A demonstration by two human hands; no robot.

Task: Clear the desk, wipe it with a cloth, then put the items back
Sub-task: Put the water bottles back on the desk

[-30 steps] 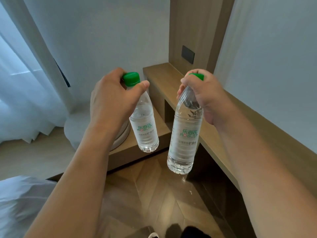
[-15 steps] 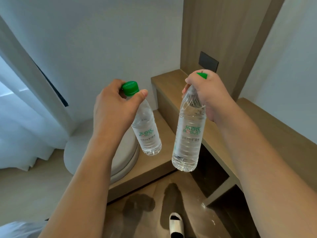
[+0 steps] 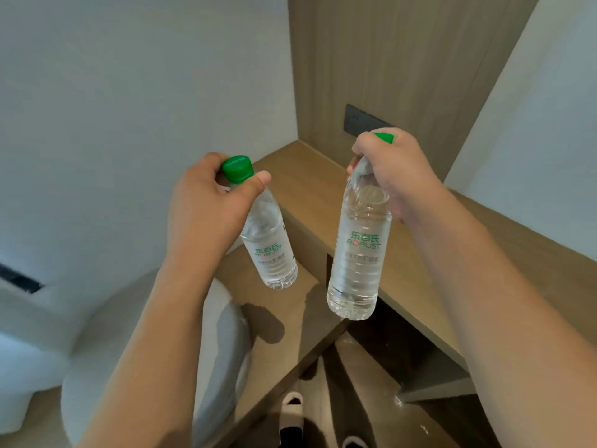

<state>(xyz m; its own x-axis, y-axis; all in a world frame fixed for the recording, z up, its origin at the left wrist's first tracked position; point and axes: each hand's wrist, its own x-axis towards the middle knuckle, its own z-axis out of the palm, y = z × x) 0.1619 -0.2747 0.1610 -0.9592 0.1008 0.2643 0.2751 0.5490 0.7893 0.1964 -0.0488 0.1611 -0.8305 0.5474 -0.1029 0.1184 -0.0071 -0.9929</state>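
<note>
I carry two clear water bottles with green caps and green lettering. My left hand grips the neck of the left bottle, which hangs tilted above the lower wooden step. My right hand grips the top of the right bottle, its cap mostly hidden under my fingers. That bottle hangs in the air near the front edge of the wooden desk, which runs along the right wall.
A round grey cushioned stool sits at lower left, partly behind my left arm. A dark socket plate is on the wood panel behind the desk. White slippers show on the wooden floor below. White walls lie left and right.
I have stepped closer to the desk corner and both bottles have come forward with me. The grip of each hand is unchanged.
</note>
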